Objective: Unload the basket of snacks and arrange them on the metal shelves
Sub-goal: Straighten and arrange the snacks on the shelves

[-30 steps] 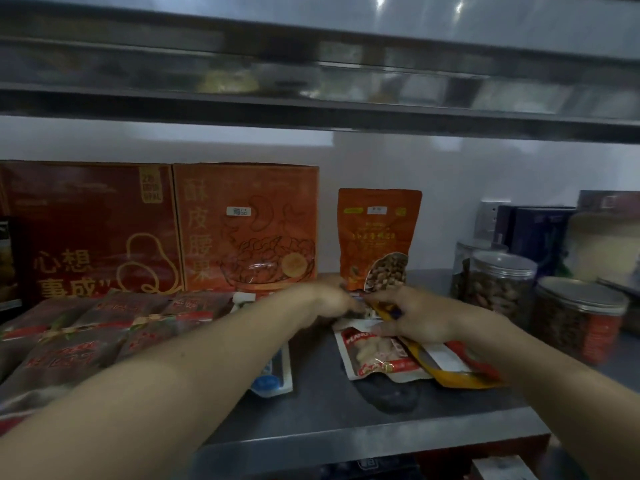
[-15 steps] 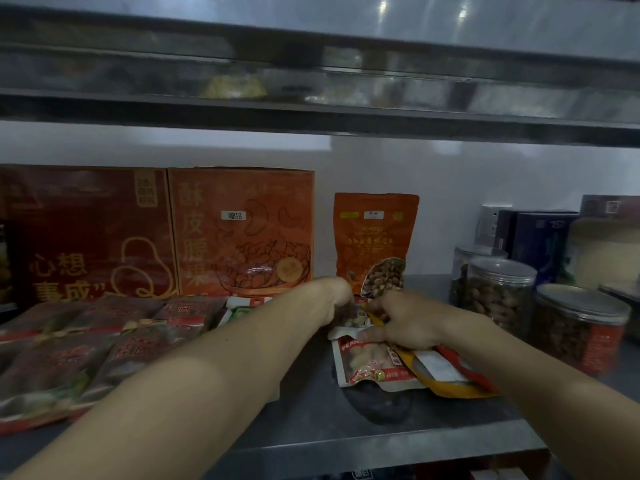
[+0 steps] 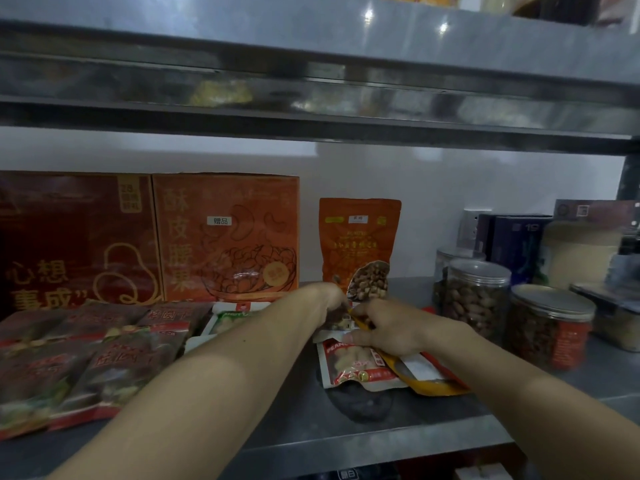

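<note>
Flat red packets (image 3: 69, 358) lay in overlapping rows at the near left of the shelf (image 3: 398, 441), faces up, presumably so the labels read from the front. Behind them a red box (image 3: 76, 237) and an orange box (image 3: 227, 237) stood against the far wall, tall goods kept at the back. A green packet (image 3: 228, 317) lay flat just right of the red rows.

At centre, the left hand (image 3: 330, 303) had its fingers curled on a nut packet (image 3: 336, 320) at the foot of an upright pouch (image 3: 360, 244). Just beside it, the right hand (image 3: 391, 330) pinched the top edge of a yellow packet (image 3: 429, 381), fingers narrow. The yellow packet trailed back over a peanut packet (image 3: 349, 367) lying flat. In my judgement both hands were squaring this small pile in the gap before the pouch.

Further right stood lidded jars (image 3: 476, 296), with blue boxes (image 3: 516, 244) behind.

The basket was not in view.
</note>
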### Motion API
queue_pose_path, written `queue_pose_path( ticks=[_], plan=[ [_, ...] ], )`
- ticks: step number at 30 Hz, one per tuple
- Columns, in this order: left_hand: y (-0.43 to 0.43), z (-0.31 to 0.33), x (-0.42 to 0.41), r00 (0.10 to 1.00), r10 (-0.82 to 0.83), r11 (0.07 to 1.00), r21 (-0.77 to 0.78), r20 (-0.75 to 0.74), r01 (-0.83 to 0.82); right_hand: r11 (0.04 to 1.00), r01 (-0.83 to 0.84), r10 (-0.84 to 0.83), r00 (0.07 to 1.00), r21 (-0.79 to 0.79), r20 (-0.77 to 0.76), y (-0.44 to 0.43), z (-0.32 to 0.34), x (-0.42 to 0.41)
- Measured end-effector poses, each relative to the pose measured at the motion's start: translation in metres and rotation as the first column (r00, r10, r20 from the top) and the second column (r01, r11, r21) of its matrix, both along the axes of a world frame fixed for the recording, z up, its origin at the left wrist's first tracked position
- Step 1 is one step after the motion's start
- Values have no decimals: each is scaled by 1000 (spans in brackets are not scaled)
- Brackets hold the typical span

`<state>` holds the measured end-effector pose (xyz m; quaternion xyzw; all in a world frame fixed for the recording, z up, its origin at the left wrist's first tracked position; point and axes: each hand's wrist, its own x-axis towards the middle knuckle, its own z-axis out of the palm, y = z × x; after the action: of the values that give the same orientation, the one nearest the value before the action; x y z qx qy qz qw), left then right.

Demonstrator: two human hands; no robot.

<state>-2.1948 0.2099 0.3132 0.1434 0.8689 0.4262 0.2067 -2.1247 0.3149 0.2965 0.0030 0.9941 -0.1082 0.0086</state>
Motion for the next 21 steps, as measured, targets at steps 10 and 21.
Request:
queue_pose_path(
  ticks=[10, 21],
  plan=[
    [-11, -6, -10, 983, 88, 957, 259, 162, -129, 990, 36, -41, 999, -136, -31, -4, -3, 6],
    [-49, 21, 11, 980, 25, 842, 533, -199, 86, 815, -4, -373, 762, -579, -530, -35, 9, -1]
  ],
)
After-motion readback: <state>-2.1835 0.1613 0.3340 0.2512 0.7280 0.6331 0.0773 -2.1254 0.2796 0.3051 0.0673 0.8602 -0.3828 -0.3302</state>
